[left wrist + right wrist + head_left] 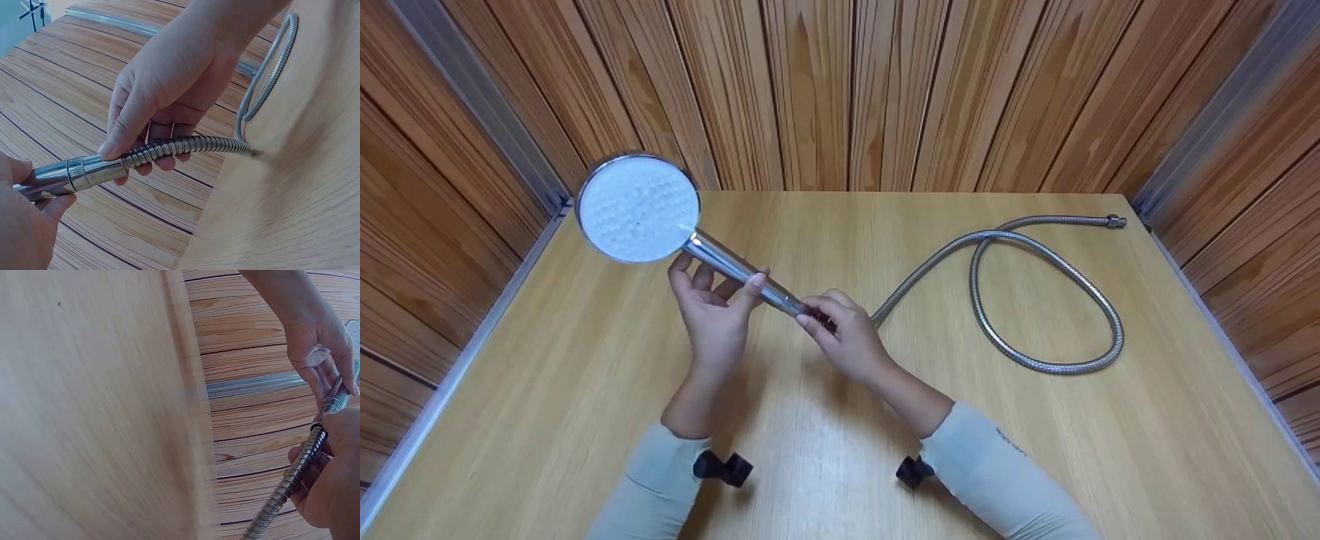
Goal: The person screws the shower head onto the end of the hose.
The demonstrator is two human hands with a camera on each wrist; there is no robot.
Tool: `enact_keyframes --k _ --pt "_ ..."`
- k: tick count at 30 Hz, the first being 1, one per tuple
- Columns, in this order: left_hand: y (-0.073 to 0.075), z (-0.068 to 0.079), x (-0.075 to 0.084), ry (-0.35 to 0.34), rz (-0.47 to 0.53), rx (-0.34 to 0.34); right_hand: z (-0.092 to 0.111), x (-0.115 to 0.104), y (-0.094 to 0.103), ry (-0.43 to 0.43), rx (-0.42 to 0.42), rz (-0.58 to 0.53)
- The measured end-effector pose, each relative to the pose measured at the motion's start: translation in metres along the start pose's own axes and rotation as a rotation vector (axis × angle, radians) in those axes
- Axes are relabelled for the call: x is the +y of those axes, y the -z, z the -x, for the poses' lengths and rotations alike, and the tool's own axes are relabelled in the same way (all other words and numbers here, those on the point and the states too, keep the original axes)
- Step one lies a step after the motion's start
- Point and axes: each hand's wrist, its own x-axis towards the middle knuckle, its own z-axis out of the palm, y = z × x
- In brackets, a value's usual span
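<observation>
A round shower head (639, 208) with a white nozzle face and a chrome handle (725, 256) is held up over the table, its face toward the head camera. My left hand (712, 322) grips the handle between thumb and fingers. At the handle's lower end, the metal shower hose (185, 145) meets it through a smooth chrome collar (104, 170). My right hand (847, 334) pinches this joint, thumb on the collar and fingers beneath the hose. In the right wrist view the two hands (337, 467) sit close together along the handle and hose.
The hose's remaining length lies in a loop (1117, 330) on the right of the wooden table (585, 420). Its free end carries a metal nut (1116, 221) near the back edge. Wood-panelled walls (810, 97) enclose the back and both sides.
</observation>
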Motion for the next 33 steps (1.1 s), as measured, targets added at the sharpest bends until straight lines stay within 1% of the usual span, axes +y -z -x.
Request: enact_keyframes --k 3,8,16,20,24,28,33 --pt "0.0004 0.0001 0.0003 0.010 -0.010 -0.001 -0.0004 -0.0011 -0.0002 -0.018 0.015 -0.018" --pt "0.0006 0.0002 0.0005 0.012 -0.014 -0.009 -0.0012 -0.0016 -0.0021 -0.017 0.057 -0.026" --pt "0.0021 -0.0008 0.0004 0.000 -0.001 0.001 -0.0007 -0.0025 -0.0030 -0.014 0.015 0.016" --pt "0.0022 -0.0009 0.0005 -0.004 0.002 0.003 -0.0009 -0.0025 -0.0026 -0.001 0.008 0.003" --pt "0.0017 -0.0005 0.0008 -0.001 -0.008 0.002 -0.0016 -0.0018 -0.0028 -0.002 0.022 -0.035" --pt "0.0016 -0.0005 0.0011 0.005 -0.005 -0.003 -0.0029 -0.0009 -0.0040 0.008 0.057 -0.066" --pt "0.0020 -0.0015 0.0017 0.006 -0.008 -0.007 -0.0034 -0.0009 -0.0051 0.033 0.073 -0.063"
